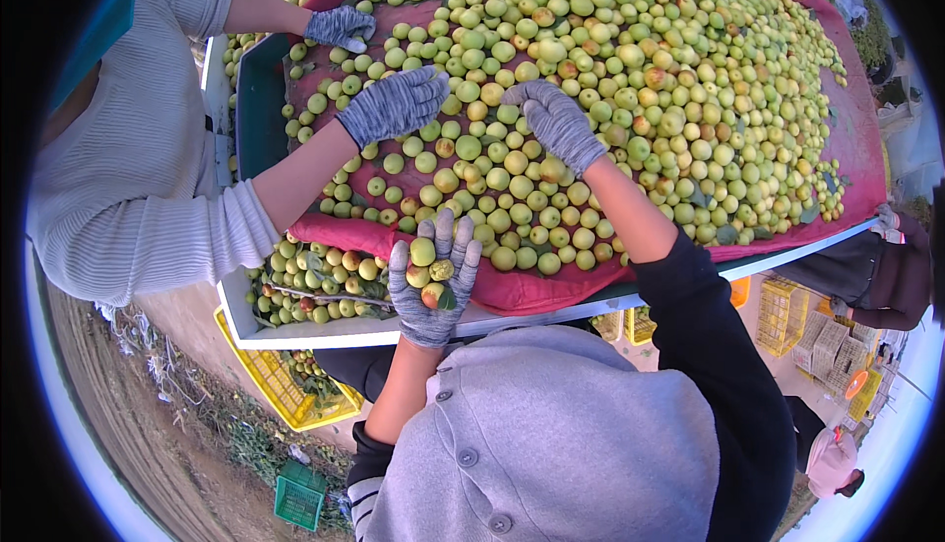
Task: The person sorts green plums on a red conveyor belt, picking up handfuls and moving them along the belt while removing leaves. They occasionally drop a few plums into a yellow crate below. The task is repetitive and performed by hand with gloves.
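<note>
My left hand (pixel 433 291), in a grey glove, is palm up near the front edge of the fruit table. Several small round green fruits (pixel 422 252), some blushed red, rest in it. Among these is a rough, brownish-yellow one (pixel 441 269), and a leaf lies by the palm. My right hand (pixel 556 124), also gloved, reaches over the heap of loose fruits (pixel 679 99), back upward and fingers partly stretched, close to the fruits. Nothing shows in it, though its palm side is hidden. The heap lies on a red cloth (pixel 522 294).
At the left a co-worker in a grey ribbed sweater (pixel 148 158) holds two gloved hands (pixel 394 107) over the heap. Below the cloth edge is a white-rimmed bin of fruit (pixel 295 337). Yellow crates (pixel 236 345) and a green crate (pixel 299 495) stand on the ground. More people (pixel 837 458) are at the right.
</note>
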`<action>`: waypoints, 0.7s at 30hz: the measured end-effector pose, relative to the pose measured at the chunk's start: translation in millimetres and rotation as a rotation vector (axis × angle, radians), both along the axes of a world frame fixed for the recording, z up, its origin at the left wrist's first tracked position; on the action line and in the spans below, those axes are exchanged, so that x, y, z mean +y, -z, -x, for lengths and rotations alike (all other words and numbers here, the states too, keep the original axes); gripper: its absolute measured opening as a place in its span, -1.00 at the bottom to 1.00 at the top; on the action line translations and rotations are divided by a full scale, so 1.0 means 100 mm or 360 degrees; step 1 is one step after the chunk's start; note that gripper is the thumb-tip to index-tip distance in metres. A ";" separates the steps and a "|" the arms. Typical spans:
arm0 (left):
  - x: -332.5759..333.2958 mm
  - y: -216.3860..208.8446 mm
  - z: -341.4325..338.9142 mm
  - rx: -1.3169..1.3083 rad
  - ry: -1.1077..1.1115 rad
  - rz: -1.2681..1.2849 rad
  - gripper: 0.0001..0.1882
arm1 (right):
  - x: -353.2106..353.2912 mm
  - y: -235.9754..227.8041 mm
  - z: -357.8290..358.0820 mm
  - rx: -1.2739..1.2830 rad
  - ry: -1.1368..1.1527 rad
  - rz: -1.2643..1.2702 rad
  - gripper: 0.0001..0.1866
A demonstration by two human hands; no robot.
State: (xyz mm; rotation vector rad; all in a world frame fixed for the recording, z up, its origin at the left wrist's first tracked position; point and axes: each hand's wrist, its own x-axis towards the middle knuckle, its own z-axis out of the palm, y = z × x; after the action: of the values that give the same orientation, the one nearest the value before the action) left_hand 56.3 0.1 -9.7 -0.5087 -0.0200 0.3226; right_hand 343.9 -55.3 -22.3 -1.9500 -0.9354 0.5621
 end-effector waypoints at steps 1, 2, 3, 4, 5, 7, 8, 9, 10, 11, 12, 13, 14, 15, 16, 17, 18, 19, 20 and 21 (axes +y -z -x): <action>0.03 0.04 -0.01 0.0128 -0.0033 -0.0904 -0.47 | 0.12 0.07 -0.20 -0.0501 0.0003 0.0238 -0.71; 0.02 0.04 0.03 0.0058 -0.0083 -0.0518 -0.47 | 0.25 0.11 -0.42 -0.0866 -0.0050 0.0359 -0.69; 0.02 0.06 0.04 0.0119 -0.0084 -0.0523 -0.47 | 0.39 0.17 -0.56 -0.0986 -0.0027 0.0491 -0.70; 0.05 0.07 0.06 0.0181 -0.0085 -0.0529 -0.47 | 0.53 0.21 -0.68 -0.1107 -0.0004 0.0621 -0.71; 0.06 0.07 0.08 0.0245 -0.0083 -0.0533 -0.47 | 0.65 0.24 -0.77 -0.1278 0.0038 0.0688 -0.72; 0.07 0.07 0.10 0.0352 -0.0082 -0.0515 -0.48 | 0.97 0.30 -0.86 -0.1185 0.0105 0.1001 -0.75; 0.07 0.07 0.11 0.0366 -0.0083 -0.0514 -0.48 | 1.05 0.31 -0.90 -0.1121 0.0096 0.1142 -0.77; 0.08 0.07 0.12 0.0402 -0.0085 -0.0497 -0.49 | 1.11 0.31 -0.94 -0.1095 0.0091 0.1234 -0.75; 0.07 0.07 0.13 0.0460 -0.0083 -0.0460 -0.49 | 1.13 0.29 -1.03 -0.1036 0.0033 0.1332 -0.73; 0.07 0.07 0.13 0.0430 -0.0100 -0.0464 -0.48 | 1.14 0.28 -1.09 -0.0995 -0.0018 0.1413 -0.71; 0.07 0.08 0.13 0.0418 -0.0109 -0.0462 -0.48 | 1.09 0.26 -1.14 -0.0940 -0.0019 0.1364 -0.68; 0.07 0.09 0.14 0.0403 -0.0115 -0.0459 -0.48 | 1.02 0.25 -1.20 -0.0882 -0.0090 0.1365 -0.66; 0.07 0.09 0.14 0.0406 -0.0118 -0.0468 -0.48 | 0.94 0.24 -1.24 -0.0825 -0.0141 0.1373 -0.63; 0.06 0.10 0.14 0.0412 -0.0119 -0.0474 -0.48 | 0.85 0.21 -1.27 -0.0811 -0.0185 0.1344 -0.60; 0.06 0.11 0.15 0.0417 -0.0112 -0.0464 -0.48 | 0.76 0.22 -1.23 -0.0836 -0.0160 0.1295 -0.50; 0.05 0.11 0.15 0.0380 -0.0109 -0.0492 -0.47 | 0.67 0.22 -1.17 -0.0892 -0.0098 0.1170 -0.48; 0.04 0.12 0.16 0.0345 -0.0103 -0.0503 -0.47 | 0.56 0.21 -1.08 -0.0973 -0.0034 0.0971 -0.46; 0.03 0.12 0.15 0.0338 -0.0099 -0.0518 -0.47 | 0.45 0.20 -0.96 -0.1047 0.0033 0.0871 -0.44; 0.03 0.12 0.15 0.0261 -0.0110 -0.0476 -0.47 | 0.37 0.15 -0.87 -0.0574 0.0125 0.0528 -0.43; 0.02 0.12 0.14 0.0207 -0.0120 -0.0428 -0.46 | 0.31 0.09 -0.76 0.0016 0.0140 0.0257 -0.44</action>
State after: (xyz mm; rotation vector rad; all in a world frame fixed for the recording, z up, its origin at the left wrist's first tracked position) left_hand 42.4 1.9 -22.1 -0.2200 0.0435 0.4197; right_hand 420.1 -24.4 -31.7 -2.1195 -0.8145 0.6120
